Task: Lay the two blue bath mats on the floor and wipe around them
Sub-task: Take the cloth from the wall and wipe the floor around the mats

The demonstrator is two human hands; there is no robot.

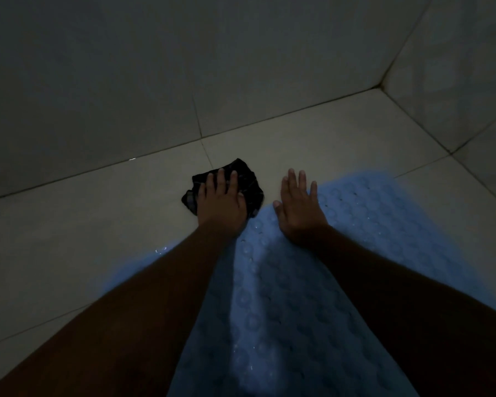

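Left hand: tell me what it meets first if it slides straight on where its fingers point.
The left hand, flat on the dark cloth, points toward the wall. Ahead lies only bare floor, so it would likely meet the wall's foot first, though depth is unclear in this dim view.

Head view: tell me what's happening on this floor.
A person's left hand presses a dark crumpled cloth onto the pale tiled floor, just beyond the corner of a light blue bubble-textured bath mat. The right hand lies flat on that mat, near its far edge. Only one mat is clearly visible.
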